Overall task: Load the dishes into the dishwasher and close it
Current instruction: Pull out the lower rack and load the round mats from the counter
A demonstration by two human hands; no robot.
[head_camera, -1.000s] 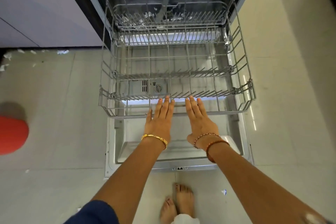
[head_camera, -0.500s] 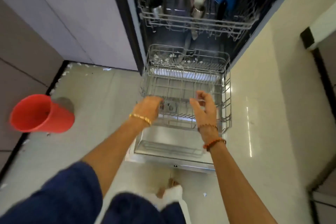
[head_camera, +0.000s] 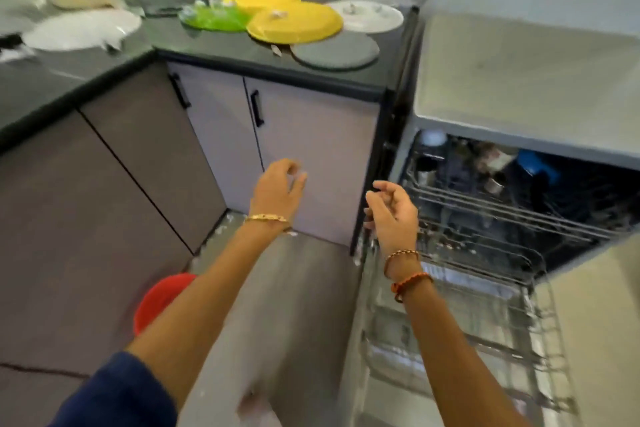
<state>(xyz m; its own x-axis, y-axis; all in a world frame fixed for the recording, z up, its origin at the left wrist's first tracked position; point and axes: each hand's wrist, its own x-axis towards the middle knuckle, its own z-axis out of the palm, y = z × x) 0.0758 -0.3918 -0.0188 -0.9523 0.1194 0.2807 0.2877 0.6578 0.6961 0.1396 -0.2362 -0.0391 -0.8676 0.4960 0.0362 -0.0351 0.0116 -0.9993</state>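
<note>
Left hand (head_camera: 277,189): fingers loosely curled, thumb apart, holding nothing; raised in front of the pale cabinet doors (head_camera: 277,149), left of the dishwasher; gold bangle at the wrist.
Right hand (head_camera: 393,211): fingers loosely bent and slightly spread, nothing gripped; held at the dishwasher's left front corner, above the lower rack's near-left edge (contact with the wire cannot be told through the blur); two beaded bands at the wrist.
Dishwasher (head_camera: 519,80): landmark, right side of view; grey top, door down, cavity dark.
Upper rack (head_camera: 502,204): inside the dishwasher, partly drawn out; carries cups, steel tumblers and a blue item (blurred).
Lower rack (head_camera: 467,340): pulled out in front of the dishwasher over the lowered door; no dishes visible in it.
Counter (head_camera: 242,48): black top, left of the dishwasher and butting against it, turning a corner further left.
Dishes on counter: two yellow plates (head_camera: 294,22) overlapping, a green plate (head_camera: 214,19) to their left, a white plate (head_camera: 367,15) nearest the dishwasher, a grey plate (head_camera: 334,52) at the counter's front edge; further left a large white plate (head_camera: 83,29), more green and beige ones behind (blurred).
Floor (head_camera: 294,305): grey, left of the dishwasher; a red cup (head_camera: 159,298) stands on it, partly hidden by the left forearm.
Sleeve: dark blue, on the left upper arm.
</note>
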